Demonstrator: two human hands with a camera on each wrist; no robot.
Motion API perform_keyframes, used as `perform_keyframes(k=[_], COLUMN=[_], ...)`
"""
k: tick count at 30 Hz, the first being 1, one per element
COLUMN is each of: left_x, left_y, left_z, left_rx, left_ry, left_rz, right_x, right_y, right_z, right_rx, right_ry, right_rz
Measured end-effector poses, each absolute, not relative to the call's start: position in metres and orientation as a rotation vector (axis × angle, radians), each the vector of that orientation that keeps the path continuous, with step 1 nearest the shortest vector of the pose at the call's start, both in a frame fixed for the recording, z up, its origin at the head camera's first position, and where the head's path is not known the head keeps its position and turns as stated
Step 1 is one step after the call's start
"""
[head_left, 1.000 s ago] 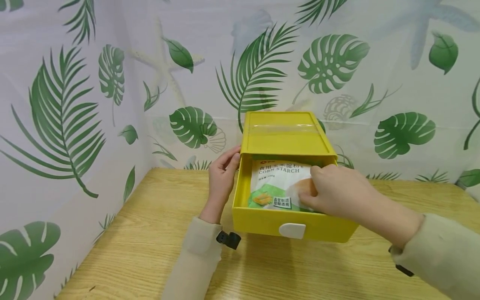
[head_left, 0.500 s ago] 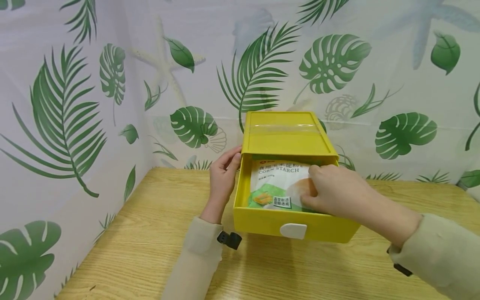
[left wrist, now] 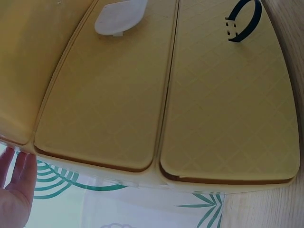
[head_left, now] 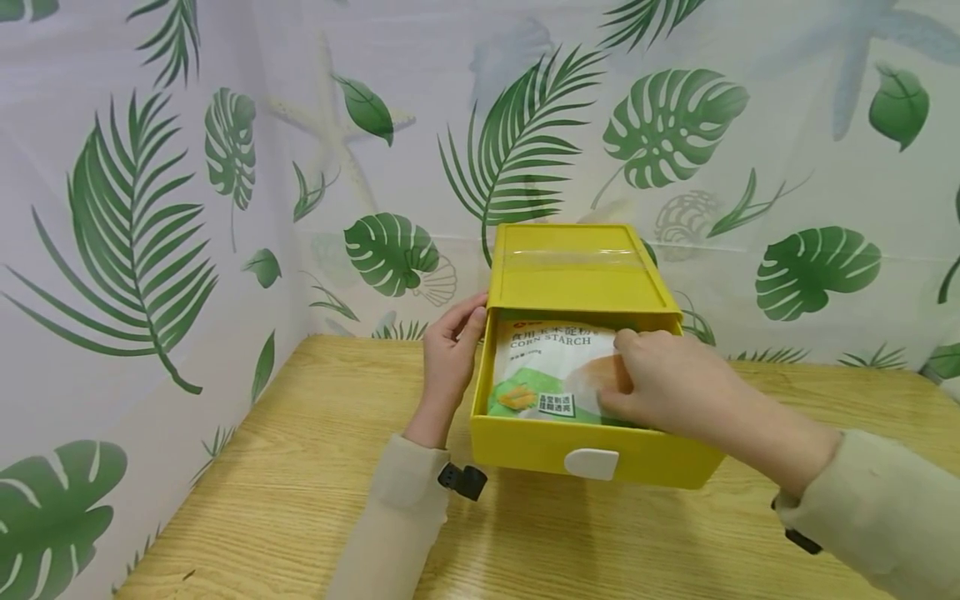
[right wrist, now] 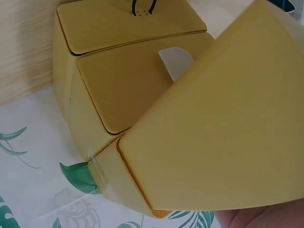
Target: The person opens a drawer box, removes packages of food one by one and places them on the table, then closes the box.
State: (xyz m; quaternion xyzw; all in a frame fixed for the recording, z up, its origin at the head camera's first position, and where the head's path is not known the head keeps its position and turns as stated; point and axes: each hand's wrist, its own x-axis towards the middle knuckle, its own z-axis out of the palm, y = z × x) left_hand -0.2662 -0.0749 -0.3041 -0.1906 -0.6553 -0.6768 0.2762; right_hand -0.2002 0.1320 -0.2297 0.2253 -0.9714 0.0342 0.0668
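A yellow drawer cabinet (head_left: pixel 573 287) stands in the middle of the table, its top drawer (head_left: pixel 525 442) pulled out toward me. Inside that drawer lies a white and green bag of corn starch (head_left: pixel 536 362), printed side up. My right hand (head_left: pixel 675 379) reaches over the drawer's right wall and grips the bag's right part with curled fingers; the fingertips are hidden. On the left, my left hand (head_left: pixel 450 354) rests against the cabinet's side near the top front corner. In the left wrist view its fingers (left wrist: pixel 26 171) look extended, touching the cabinet edge.
Below are a middle drawer (left wrist: pixel 104 90) with a white tab handle (left wrist: pixel 121 18) and a bottom drawer (left wrist: pixel 232 104) with a black loop (left wrist: pixel 254 23). A leaf-patterned cloth (head_left: pixel 300 50) hangs behind and left of the wooden table (head_left: pixel 322 467).
The corn starch bag has shifted slightly left inside the drawer, with my right hand still on it. My left hand stays against the cabinet, and the view has turned a little.
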Motion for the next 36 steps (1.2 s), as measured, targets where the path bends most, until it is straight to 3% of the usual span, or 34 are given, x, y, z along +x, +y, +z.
perform_keyframes(k=[11,24,36], left_x=[-0.265,-0.265,-0.290], left_y=[-0.074,-0.075,-0.078], left_z=[-0.304,-0.305,-0.325], left_rx=[-0.514,-0.540,-0.556], left_ry=[-1.764,-1.762,-1.723], left_rz=[-1.811,-1.763,-1.748], right_x=[-0.202,-0.206,-0.211], right_y=[0.135,0.135,0.136], right_z=[-0.232,-0.230,-0.233], right_rx=[0.640,0.636,0.734], right_ry=[-3.048,-3.100,-3.007], right_rz=[0.057,0.349,0.658])
